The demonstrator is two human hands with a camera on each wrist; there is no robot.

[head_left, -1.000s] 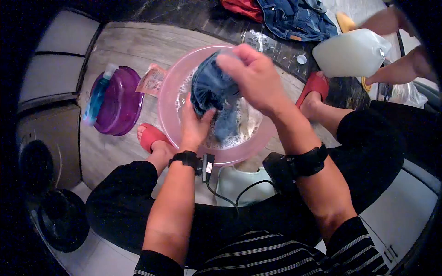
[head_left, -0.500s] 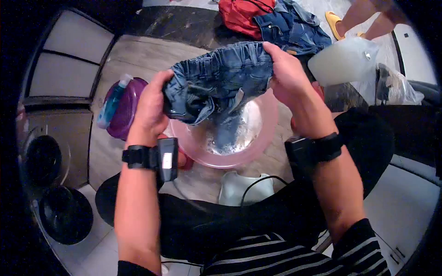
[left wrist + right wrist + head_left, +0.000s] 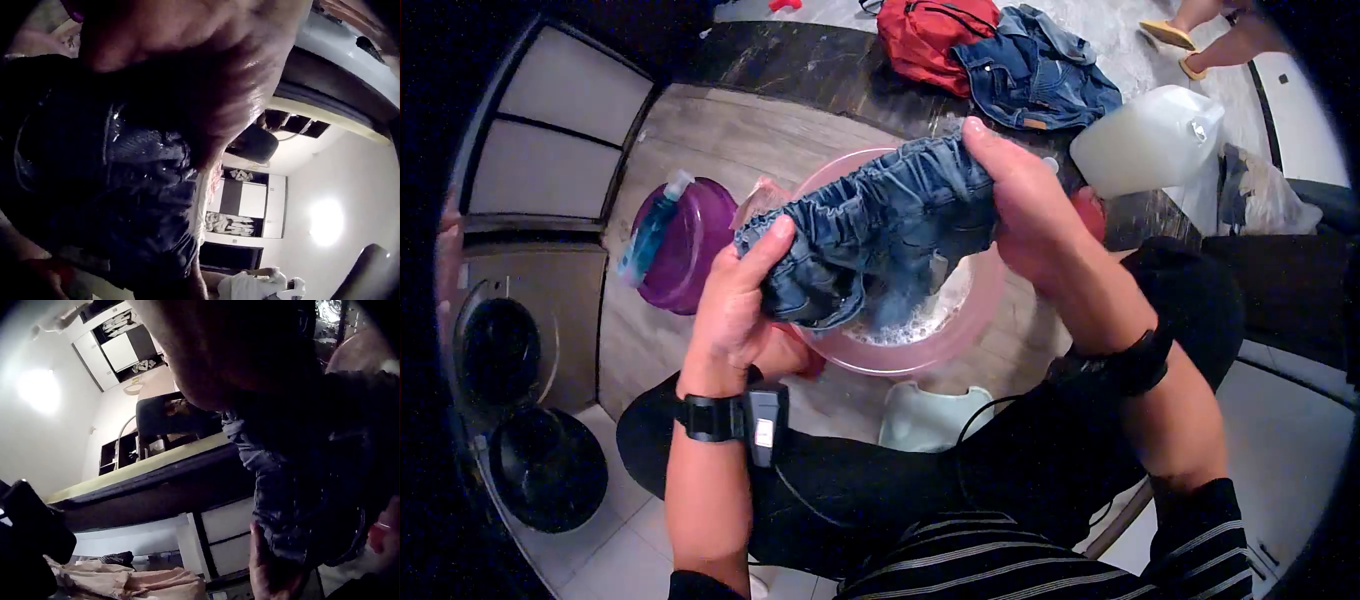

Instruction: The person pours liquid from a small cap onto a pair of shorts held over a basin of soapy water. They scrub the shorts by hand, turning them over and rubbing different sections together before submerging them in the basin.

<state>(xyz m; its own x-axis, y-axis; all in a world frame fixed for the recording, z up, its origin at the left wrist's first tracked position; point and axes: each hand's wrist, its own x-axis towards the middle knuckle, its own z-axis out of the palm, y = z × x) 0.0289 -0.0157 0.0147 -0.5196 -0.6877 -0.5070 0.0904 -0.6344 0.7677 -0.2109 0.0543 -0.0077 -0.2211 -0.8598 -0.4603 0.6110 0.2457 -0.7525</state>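
A pair of wet blue denim pants [image 3: 875,225] with a gathered elastic waistband is stretched sideways between both hands. My left hand [image 3: 735,295] grips one end of the waistband, its thumb lying along the top. At the other end, my right hand [image 3: 1035,205] pinches the band with the thumb uppermost. Below the pants stands a pink basin [image 3: 880,362] of sudsy water, partly hidden by the cloth. Wet creases and seams of the denim [image 3: 144,150] fill much of the left wrist view. In the right wrist view the waistband [image 3: 250,456] runs toward the left hand [image 3: 269,575].
To the left, a purple basin [image 3: 700,245] has a blue bottle [image 3: 655,230] against it. A red bag [image 3: 930,45], more denim clothing [image 3: 1040,75] and a large whitish jug [image 3: 1145,145] lie beyond. A pale stool [image 3: 930,415] is near the knees. Another person's feet [image 3: 1190,45] show at top right.
The pants were bunched over the basin, then lifted and spread wide between both hands. Since then they have tilted, with the left end lower and the right hand higher.
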